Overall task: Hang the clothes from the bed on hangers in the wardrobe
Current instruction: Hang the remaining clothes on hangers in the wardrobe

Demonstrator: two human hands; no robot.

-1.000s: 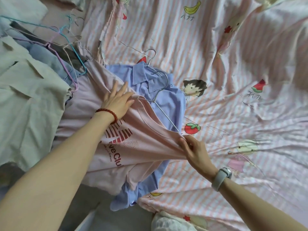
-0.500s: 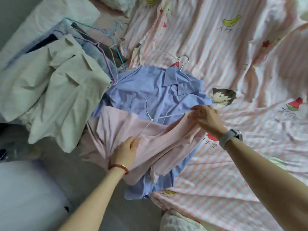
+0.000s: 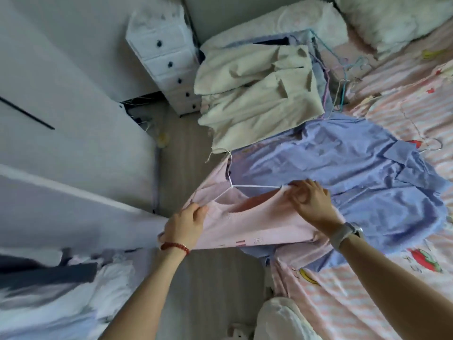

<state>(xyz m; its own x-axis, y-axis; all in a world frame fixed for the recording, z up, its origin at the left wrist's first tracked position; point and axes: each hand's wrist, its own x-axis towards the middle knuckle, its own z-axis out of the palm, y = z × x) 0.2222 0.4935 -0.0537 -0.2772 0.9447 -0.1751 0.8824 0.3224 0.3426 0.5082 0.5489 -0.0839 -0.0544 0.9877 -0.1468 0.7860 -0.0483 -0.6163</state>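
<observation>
A pink T-shirt (image 3: 255, 227) hangs on a white wire hanger (image 3: 235, 186), lifted off the bed's edge. My left hand (image 3: 185, 224) grips the shirt's left shoulder. My right hand (image 3: 310, 202) pinches the right shoulder at the hanger's end. A blue collared shirt (image 3: 343, 175) lies spread on the striped pink bedsheet (image 3: 382, 303) behind it. A beige jacket (image 3: 259, 92) lies at the bed's head, with several coloured wire hangers (image 3: 340, 77) beside it.
White wardrobe doors (image 3: 73, 148) stand to the left, with hung clothes (image 3: 61, 285) showing at lower left. A white drawer unit (image 3: 169, 60) stands at the bed's corner. Grey wood floor (image 3: 213, 298) runs between bed and wardrobe. Pillows (image 3: 392, 18) lie at top right.
Both hands have lifted the pink T-shirt on its hanger off the blue shirt and carried it left, off the bed's edge. The view has swung left toward the wardrobe.
</observation>
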